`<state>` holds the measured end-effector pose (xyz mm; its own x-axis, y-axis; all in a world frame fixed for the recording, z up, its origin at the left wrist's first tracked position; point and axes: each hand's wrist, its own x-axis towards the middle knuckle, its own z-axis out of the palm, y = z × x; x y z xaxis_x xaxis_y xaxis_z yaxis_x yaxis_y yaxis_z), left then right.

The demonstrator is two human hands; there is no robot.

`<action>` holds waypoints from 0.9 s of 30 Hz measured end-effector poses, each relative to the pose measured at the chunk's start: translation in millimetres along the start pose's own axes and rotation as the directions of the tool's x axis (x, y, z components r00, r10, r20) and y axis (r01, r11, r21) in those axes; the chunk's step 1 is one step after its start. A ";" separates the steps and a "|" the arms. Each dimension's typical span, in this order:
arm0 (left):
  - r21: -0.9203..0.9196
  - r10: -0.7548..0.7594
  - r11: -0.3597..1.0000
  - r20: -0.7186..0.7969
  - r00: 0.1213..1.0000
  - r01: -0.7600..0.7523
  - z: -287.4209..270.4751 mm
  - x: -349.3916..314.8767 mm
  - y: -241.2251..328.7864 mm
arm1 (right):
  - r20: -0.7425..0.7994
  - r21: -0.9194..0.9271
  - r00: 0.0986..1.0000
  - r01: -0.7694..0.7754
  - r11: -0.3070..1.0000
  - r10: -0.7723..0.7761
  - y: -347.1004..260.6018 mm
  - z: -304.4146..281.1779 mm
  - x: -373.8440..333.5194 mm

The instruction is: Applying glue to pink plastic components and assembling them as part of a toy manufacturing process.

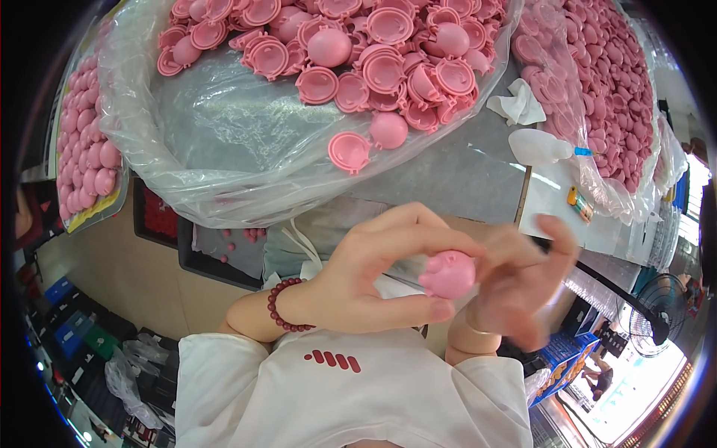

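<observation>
Above the lap, we see the left hand [373, 276] pinching a pink ball [448, 274]; the blurred right hand [523, 287], fingers spread, could knock it loose.

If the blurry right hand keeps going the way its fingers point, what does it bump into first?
Probably the round pink plastic ball that the left hand pinches between thumb and fingers. The right hand is already right beside it, fingers curled toward it; blur hides whether they touch.

Bare surface [463, 175] is left just beyond the hands; farther reach is blocked by the bag of pink shells [358, 52] (heaped high).
</observation>
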<state>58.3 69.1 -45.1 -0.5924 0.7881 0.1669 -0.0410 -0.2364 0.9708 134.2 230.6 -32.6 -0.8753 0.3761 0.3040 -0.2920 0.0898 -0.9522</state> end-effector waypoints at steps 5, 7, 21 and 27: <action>-0.709 -0.134 0.704 -0.070 0.989 0.045 4.3 -3.3 3.2 | -0.294 -0.384 0.903 0.187 0.904 -0.312 20.9 -38.7 62.4; -0.704 -0.168 0.709 -0.105 0.980 0.046 3.3 -2.8 5.5 | -0.226 -0.571 0.909 0.169 0.804 -0.352 23.3 -39.0 73.0; 0.442 0.421 0.882 -0.582 0.696 -0.164 -70.7 -52.0 42.9 | -0.108 -0.330 0.993 -0.086 0.940 0.053 27.0 -46.0 62.9; 0.780 0.497 0.121 -0.583 0.643 0.613 -173.4 -91.2 65.8 | -0.070 -0.264 0.992 -0.122 0.957 0.107 26.6 -51.6 57.2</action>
<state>-29.9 -116.8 -26.4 -0.8702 0.0585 0.4893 0.2595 0.8984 0.3542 96.2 302.0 -42.1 -0.8725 0.4471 0.1973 -0.0707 0.2839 -0.9562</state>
